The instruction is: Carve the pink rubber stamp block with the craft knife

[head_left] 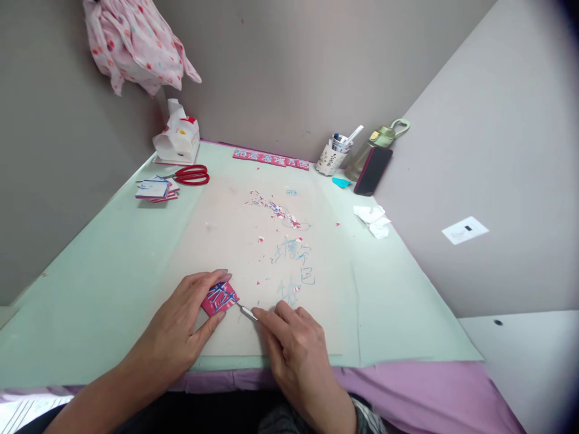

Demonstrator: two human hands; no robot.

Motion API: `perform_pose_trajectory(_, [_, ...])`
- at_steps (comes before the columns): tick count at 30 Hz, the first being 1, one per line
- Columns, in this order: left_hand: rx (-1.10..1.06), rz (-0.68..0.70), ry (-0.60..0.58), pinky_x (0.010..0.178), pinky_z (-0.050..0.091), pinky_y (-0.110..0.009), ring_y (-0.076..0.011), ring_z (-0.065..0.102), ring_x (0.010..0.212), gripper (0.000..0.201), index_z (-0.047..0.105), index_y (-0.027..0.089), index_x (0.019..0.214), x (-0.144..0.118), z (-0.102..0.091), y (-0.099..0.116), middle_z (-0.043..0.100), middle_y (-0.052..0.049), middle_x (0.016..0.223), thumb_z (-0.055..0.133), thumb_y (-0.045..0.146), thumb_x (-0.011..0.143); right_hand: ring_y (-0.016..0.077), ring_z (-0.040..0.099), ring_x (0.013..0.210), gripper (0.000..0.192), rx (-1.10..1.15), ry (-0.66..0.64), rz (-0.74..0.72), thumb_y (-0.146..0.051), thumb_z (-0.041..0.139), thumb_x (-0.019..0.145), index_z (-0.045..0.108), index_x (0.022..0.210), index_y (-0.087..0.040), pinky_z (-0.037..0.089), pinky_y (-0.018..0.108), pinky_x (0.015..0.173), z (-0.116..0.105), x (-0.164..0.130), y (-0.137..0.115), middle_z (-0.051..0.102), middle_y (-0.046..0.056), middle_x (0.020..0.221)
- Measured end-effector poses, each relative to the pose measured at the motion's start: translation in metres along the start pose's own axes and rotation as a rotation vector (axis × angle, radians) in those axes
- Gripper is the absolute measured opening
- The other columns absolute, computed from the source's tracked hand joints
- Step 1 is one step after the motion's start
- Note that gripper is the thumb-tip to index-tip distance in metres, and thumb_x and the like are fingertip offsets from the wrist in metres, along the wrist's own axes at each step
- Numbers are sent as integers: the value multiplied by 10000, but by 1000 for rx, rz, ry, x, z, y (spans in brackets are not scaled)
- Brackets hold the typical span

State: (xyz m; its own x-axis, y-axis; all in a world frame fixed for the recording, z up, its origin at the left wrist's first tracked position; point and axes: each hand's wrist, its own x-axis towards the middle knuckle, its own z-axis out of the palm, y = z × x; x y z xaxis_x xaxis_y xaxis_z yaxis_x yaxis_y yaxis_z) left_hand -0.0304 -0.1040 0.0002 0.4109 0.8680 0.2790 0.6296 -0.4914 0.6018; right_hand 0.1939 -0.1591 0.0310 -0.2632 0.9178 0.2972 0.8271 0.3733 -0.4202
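My left hand [183, 328] pins a small red square of paper [219, 298] with blue and white markings flat on a beige cutting board [253, 253], thumb and fingers at its edges. My right hand [294, 343] grips a thin metal craft knife [248, 312] like a pen. Its tip touches the right edge of the red paper.
Red paper scraps [275, 211] and blue scribbles lie on the board. Red scissors [192, 175], a stack of cards [154, 190] and a tissue box [177, 141] sit at the back left. A pen cup [333, 155], bottle [375, 144], phone [373, 171] and crumpled tissue [373, 220] are at the right.
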Motion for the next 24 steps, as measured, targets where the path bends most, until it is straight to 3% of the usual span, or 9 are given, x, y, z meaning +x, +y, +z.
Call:
perform_pose_trajectory(7, [-5,-14,10,1103,504,-473,-263,580,1293,422,434,287,1451,-1,1,0,602,-78,1378,501,375,1043,187,508,626,256,91,-35,3,-106,502,1022,712,1122,-213,337,313,620,-3,2,3,664,22,798])
perform_pose_trajectory(11, [-10,-39,-7,1099,504,-483,-266,592,1283,427,443,283,1436,0,0,1,614,-76,1367,528,358,1025,194,495,628,284,46,11,-50,-149,457,1060,703,1189,-210,339,326,618,1,-6,4,623,29,782])
perform_pose_trajectory(15, [-13,-86,12,1065,518,-489,-282,597,1272,484,459,301,1418,0,-3,3,603,-72,1371,623,377,969,188,549,679,263,169,123,15,-167,481,1065,697,1210,-207,386,315,639,5,-11,7,621,26,800])
perform_pose_trajectory(20, [-4,-117,45,941,556,-460,-265,668,1032,466,482,296,1387,9,-8,17,672,-37,1117,624,367,949,169,581,692,231,306,206,81,-163,526,1046,724,1151,-214,416,279,608,8,-10,10,623,17,789])
perform_pose_trajectory(24, [-17,-144,-34,847,566,-421,-251,678,912,460,504,260,1349,25,-7,25,666,-20,983,615,347,912,162,580,662,227,376,254,146,-170,538,1032,741,1124,-215,416,266,571,9,-11,11,604,9,750])
